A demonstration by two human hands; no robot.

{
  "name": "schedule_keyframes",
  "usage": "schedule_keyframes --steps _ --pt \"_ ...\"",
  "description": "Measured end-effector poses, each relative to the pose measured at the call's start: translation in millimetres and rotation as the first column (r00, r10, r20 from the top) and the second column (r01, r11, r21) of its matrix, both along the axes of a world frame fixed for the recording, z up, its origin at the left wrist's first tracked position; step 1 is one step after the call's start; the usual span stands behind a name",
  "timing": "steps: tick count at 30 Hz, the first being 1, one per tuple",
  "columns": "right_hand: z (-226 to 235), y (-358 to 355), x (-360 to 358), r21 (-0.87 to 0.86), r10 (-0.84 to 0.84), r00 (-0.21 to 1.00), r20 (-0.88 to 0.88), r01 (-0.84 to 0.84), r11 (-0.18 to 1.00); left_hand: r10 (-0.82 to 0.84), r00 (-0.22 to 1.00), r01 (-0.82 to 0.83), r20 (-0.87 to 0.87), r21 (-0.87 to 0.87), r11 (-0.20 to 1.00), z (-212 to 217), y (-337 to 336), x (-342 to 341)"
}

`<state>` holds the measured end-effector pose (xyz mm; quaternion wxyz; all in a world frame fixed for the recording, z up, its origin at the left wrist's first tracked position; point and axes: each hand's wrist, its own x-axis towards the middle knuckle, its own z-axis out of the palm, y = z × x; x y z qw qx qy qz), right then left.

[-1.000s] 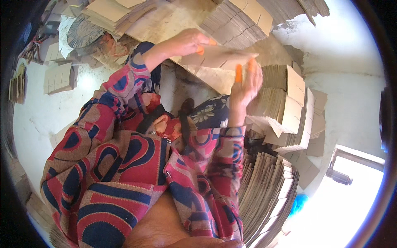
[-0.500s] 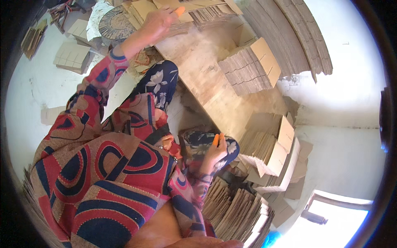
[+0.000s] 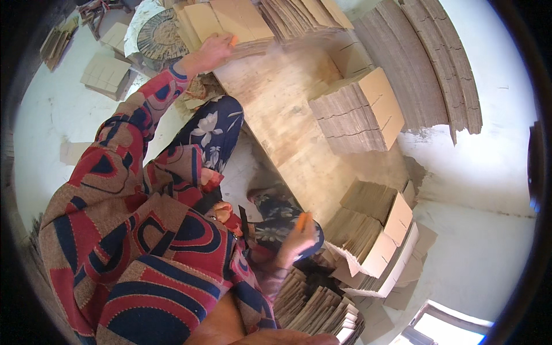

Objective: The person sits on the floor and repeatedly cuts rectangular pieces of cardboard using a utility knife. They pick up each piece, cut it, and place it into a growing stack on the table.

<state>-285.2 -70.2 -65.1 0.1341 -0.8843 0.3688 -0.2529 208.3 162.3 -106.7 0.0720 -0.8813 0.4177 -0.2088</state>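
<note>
Pale concrete floor (image 3: 46, 123) spreads to the left, littered with small piles of flat cardboard, and a low wooden table (image 3: 287, 121) runs slantwise through the middle of the view. Both hands are well apart. The left hand (image 3: 210, 50) reaches far out to the upper end of the table and rests, fingers curled, on the near edge of a stack of flat cardboard sheets (image 3: 230, 23); whether it grips a sheet or only presses on it cannot be told. An orange cover shows on one fingertip there. The right hand (image 3: 300, 237) is drawn in low, beside the person's knee in flowered cloth, fingers loosely bent with an orange tip showing, holding nothing that can be seen. It hovers just above a fanned pile of cardboard pieces (image 3: 313, 305) on the floor and next to a slotted stack (image 3: 374, 230) leaning by the table. Another block of slotted cardboard (image 3: 359, 112) stands on the table between the two hands.
</note>
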Motion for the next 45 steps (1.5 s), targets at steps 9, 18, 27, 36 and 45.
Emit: schedule_keyframes --steps 9,18,27,36,45 --pt "117 -114 -52 -0.370 -0.280 0.959 0.053 0.279 0.886 -0.221 0.828 0.187 -0.516 -0.117 0.975 33 31 46" --pt "127 -202 -59 -0.434 -0.500 0.800 -0.332 0.341 0.834 -0.418 0.811 0.314 -0.409 -0.297 0.902 88 -66 -82" --pt "93 -275 -32 -0.442 -0.403 0.626 -0.668 0.101 0.891 -0.594 0.668 0.437 -0.448 -0.410 0.800 68 -129 -154" --pt "129 -271 -46 -0.345 -0.240 0.811 -0.533 0.050 0.937 -0.585 0.751 0.440 -0.306 -0.429 0.789 102 -184 -143" --pt "183 -219 -39 -0.597 -0.492 0.870 0.021 0.406 0.692 -0.645 0.755 0.601 0.119 -0.518 0.609 132 -328 -129"
